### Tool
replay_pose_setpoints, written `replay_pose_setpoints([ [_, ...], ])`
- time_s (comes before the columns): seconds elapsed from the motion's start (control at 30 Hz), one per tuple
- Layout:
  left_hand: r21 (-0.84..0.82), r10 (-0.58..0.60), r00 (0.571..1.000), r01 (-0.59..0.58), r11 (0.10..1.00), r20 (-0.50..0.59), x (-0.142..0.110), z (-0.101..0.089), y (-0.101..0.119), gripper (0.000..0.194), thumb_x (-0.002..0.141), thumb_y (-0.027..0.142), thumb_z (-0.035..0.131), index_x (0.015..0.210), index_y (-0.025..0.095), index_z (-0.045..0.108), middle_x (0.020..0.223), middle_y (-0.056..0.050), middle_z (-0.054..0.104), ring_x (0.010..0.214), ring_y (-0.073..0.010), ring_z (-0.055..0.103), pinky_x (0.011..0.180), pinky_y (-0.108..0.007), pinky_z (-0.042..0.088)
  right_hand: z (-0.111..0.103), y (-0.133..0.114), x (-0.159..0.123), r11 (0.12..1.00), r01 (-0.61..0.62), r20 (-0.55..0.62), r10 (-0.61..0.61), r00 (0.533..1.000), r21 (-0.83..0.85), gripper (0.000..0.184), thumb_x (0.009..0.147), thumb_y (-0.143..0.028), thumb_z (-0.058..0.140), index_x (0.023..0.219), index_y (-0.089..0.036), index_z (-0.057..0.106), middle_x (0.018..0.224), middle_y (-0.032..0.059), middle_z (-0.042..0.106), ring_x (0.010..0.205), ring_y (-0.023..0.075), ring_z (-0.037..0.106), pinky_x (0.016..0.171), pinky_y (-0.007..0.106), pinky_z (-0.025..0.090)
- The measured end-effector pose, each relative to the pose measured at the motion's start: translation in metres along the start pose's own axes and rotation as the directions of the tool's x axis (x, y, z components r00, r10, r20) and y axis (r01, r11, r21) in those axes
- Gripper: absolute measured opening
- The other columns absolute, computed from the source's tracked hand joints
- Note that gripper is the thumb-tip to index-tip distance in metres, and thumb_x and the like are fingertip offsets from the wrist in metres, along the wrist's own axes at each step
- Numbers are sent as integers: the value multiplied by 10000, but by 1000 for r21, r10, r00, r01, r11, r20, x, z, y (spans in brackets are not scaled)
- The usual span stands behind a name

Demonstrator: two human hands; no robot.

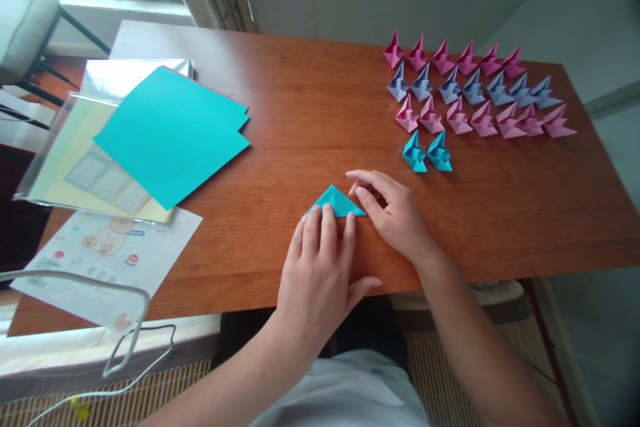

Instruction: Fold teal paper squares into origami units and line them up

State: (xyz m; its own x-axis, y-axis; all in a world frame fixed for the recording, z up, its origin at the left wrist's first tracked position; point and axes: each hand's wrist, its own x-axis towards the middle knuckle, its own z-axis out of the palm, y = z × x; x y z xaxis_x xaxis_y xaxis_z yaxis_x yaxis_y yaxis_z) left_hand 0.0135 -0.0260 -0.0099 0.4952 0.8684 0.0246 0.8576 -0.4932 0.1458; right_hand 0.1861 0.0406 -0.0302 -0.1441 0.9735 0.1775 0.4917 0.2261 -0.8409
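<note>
A turquoise folded paper triangle [334,200] lies on the wooden table, its peak pointing away from me. The fingertips of my left hand [317,260] rest flat along its near edge, with the thumb spread out to the side, and cover part of that edge. Beside the triangle's right corner is my right hand [393,210], index finger stretched out and the other fingers loosely curled. Nothing shows between the right thumb and index finger. Two finished turquoise origami pieces [415,152] stand beyond my right hand.
Rows of magenta [443,58], lavender [450,87] and pink origami pieces [459,116] stand at the back right of the wooden table [310,100]. To the left, turquoise paper sheets [175,133] overlap a plastic sleeve [55,167] and a bear-printed sheet [110,260]. A white cable [145,330] hangs nearby.
</note>
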Motion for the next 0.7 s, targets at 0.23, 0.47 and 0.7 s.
replay_pose_setpoints([
  [0.23, 48, 6, 999, -9, 999, 48, 13, -13, -1, 1061, 670, 815, 707, 1487, 165, 516, 1389, -241, 565, 1260, -439, 542, 1043, -558, 490, 1, 0, 0, 1000, 26, -87, -26, 996, -11, 233, 990, -173, 544, 1148, -256, 694, 1003, 24, 733, 905, 165, 702, 765, 305, 575],
  [0.47, 54, 42, 999, -41, 998, -25, 35, -13, -36, 467, 976, 382, 601, 1379, 146, 592, 1352, -166, 611, 1058, -314, 623, 880, -442, 568, 0, -2, 1, 999, 27, -91, -31, 995, -46, 218, 981, -173, 550, 1125, -237, 701, 995, 32, 747, 897, 171, 707, 751, 301, 573],
  [0.7, 104, 165, 986, -168, 980, 32, 51, -20, -53, 291, 1018, 243, 504, 1263, 156, 636, 1183, -125, 652, 950, -263, 642, 788, -385, 579, -1, 0, 0, 1000, 3, -152, -7, 988, -27, 210, 983, -198, 553, 1124, -239, 703, 1017, 40, 755, 908, 180, 719, 767, 320, 578],
])
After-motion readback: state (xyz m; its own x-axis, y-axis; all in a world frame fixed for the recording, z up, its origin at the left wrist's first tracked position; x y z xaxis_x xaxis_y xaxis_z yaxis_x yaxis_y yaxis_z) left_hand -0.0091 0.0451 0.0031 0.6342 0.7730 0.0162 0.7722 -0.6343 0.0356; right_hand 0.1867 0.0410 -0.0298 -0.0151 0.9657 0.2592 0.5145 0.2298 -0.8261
